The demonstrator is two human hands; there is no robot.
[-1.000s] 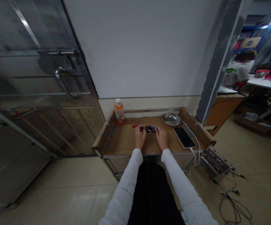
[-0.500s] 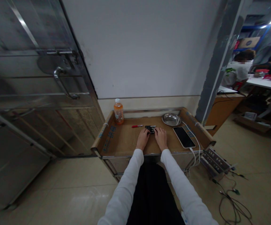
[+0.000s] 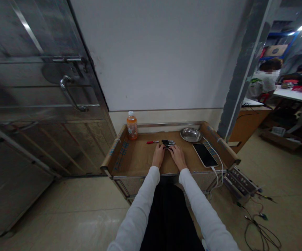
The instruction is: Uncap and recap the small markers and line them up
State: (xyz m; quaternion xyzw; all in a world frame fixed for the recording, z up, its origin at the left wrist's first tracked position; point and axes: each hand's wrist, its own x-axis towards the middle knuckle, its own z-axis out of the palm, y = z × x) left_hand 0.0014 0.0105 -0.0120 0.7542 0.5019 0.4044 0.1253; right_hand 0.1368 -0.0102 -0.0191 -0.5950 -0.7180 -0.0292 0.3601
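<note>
Several black markers (image 3: 168, 142) lie side by side on the brown cardboard-lined cart top (image 3: 137, 160). At their near left edge is my left hand (image 3: 158, 154), fingers bent and fingertips by the markers. My right hand (image 3: 177, 156) touches the near right side of the same group, its fingers curled over the closest ones. Whether either hand grips a marker is too small to tell. A red marker (image 3: 152, 142) lies apart, to the left of the black ones.
An orange drink bottle (image 3: 132, 126) stands at the back left corner. On the right are a metal bowl (image 3: 190, 134) and a phone (image 3: 205, 154) with a white cable. An electrical box (image 3: 241, 184) sits on the floor. People sit in the right background.
My right hand has shifted slightly left and nearer to me, uncovering more of the black markers' right ends. My left hand has barely moved.
</note>
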